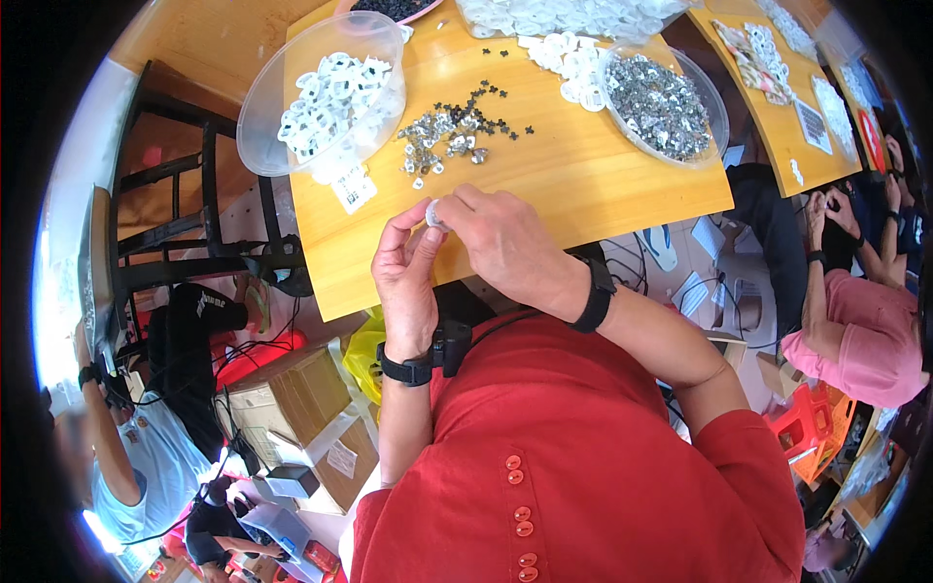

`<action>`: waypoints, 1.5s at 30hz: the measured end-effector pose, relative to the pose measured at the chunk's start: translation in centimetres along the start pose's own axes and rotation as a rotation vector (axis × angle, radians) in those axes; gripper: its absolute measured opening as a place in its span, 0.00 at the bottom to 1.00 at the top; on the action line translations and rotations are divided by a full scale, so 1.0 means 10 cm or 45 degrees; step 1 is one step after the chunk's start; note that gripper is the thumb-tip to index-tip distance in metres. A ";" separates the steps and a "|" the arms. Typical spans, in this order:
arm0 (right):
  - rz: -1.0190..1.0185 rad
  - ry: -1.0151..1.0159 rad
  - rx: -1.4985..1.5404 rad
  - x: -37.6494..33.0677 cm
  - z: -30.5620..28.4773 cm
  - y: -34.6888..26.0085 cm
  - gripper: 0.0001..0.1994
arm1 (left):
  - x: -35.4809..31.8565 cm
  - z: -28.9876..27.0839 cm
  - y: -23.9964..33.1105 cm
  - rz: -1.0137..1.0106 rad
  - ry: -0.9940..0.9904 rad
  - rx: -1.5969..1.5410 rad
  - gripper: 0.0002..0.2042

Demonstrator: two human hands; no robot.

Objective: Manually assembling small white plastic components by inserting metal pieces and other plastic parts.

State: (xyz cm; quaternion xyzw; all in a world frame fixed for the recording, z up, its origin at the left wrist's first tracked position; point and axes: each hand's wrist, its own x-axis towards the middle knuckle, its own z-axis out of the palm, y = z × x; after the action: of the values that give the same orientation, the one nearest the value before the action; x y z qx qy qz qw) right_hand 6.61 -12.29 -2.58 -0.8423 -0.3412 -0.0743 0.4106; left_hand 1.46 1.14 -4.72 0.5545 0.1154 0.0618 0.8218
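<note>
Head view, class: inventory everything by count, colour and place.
Table: one, yellow, centre
Tub: one, clear, table left
Parts: many, white, in tub
Bowl: one, clear, table right
Metal pieces: many, silver, in bowl
Discs: many, white, by bowl
Crosses: many, black, middle
Metal bits: many, silver, by crosses
Bag: one, clear, far edge
Dish: one, pink, far edge
Label: one, white, by tub
Rack: one, black, left
Cardboard: some, brown, lower left
Floor clutter: uncounted, mixed, both sides
People: several, mixed clothing, edges
Held piece: one, whitish, above table
Shirt: one, red, bottom
Left hand: one, bare, holding piece
Right hand: one, bare, at piece
</note>
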 end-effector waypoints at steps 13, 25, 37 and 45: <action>-0.152 -0.016 -0.333 -0.02 0.06 0.00 0.04 | -0.02 0.08 -0.02 0.109 0.056 0.096 0.13; 0.188 0.259 0.368 0.02 0.01 0.08 0.06 | 0.03 -0.01 -0.05 -0.052 0.075 -0.204 0.15; 0.547 0.306 0.864 0.00 0.32 0.06 0.04 | 0.05 0.06 -0.08 -0.064 0.059 -0.381 0.07; 0.494 0.339 0.788 -0.01 0.32 0.03 0.03 | 0.11 0.03 -0.09 -0.057 0.050 -0.364 0.05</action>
State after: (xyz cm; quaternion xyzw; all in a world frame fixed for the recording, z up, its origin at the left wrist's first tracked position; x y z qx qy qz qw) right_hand 6.24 -10.10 -4.89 -0.7105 -0.1254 0.0027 0.6925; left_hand 2.54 0.77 -5.57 0.4277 0.1339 0.0699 0.8912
